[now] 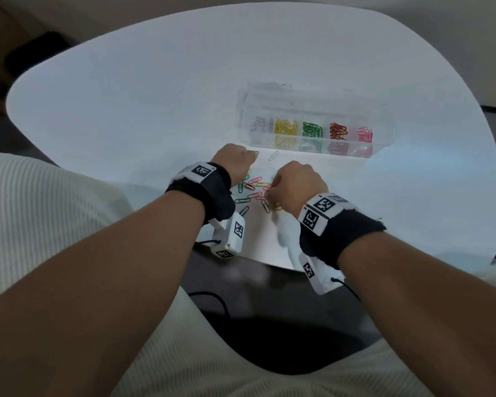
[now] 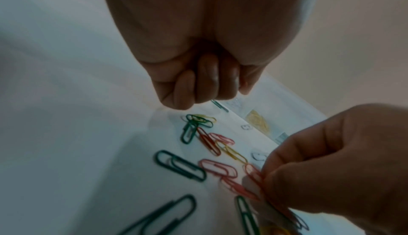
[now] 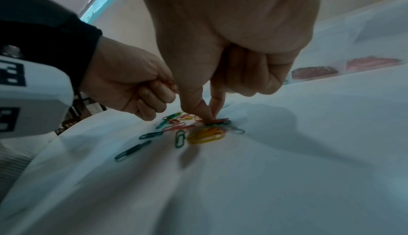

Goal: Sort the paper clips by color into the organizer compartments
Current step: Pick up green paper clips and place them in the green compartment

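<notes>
Both my forearms reach out over the white table [image 1: 126,90], wrists bent down, each wearing a black wrist strap [image 1: 209,193] with a white camera box. My right hand [image 1: 297,189] is knuckles-up over the loose pile of paper clips [image 1: 254,193], thumb and index finger [image 3: 217,97] pointing straight down and meeting at their tips on a red clip [image 3: 217,121] at the pile's right side, the other fingers folded into the palm. My left hand [image 1: 235,161] sits just beyond the pile's far left edge, curled into a fist with the fingertips tucked under; a green clip [image 2: 219,105] shows just past its knuckles, and I cannot tell whether the fist holds anything. The clear organizer [image 1: 312,110] stands farther out, near my hands, lid open, with white, yellow, green, red and pink clips in separate compartments from left to right. One white clip [image 1: 273,156] lies alone between the organizer and the pile.
</notes>
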